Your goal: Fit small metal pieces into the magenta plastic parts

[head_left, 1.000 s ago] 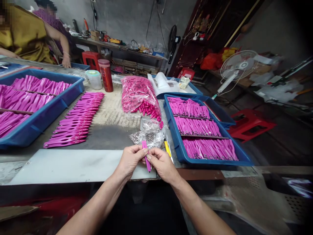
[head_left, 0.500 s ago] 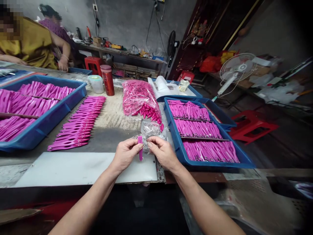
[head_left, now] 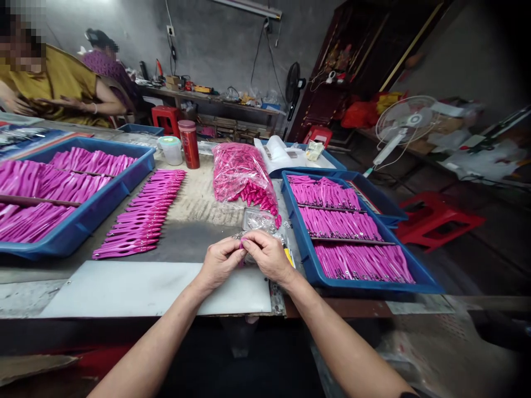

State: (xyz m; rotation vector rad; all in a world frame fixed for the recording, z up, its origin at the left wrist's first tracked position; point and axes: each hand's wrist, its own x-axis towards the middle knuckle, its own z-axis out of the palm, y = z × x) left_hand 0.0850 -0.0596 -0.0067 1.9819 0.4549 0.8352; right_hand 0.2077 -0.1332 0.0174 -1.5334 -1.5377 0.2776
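Above the near edge of the table, my left hand (head_left: 220,260) pinches a small magenta plastic handle (head_left: 241,243), mostly hidden by the fingers. My right hand (head_left: 270,256) is closed too, its thumb and fingertips pressed against the handle's upper end; any small part between them is hidden. Just beyond the hands lies a clear bag of small metal parts (head_left: 261,222). Behind it a plastic bag of dark-pink pointed pieces (head_left: 240,168) spills some of its contents. To the left, a row of joined magenta handles (head_left: 143,215) lies on the table.
Blue trays full of magenta handles stand left (head_left: 89,221) and right (head_left: 307,251). A white board (head_left: 157,287) lies along the front edge. Farther back are a red flask (head_left: 189,145) and a lidded tub (head_left: 171,150). Two people sit at the far left. Something yellow (head_left: 288,255) lies beside my right hand.
My hands have come together: the right fingertips, apart from the handle before, now meet it and the left fingers. The handle is now more covered. The view has shifted slightly.
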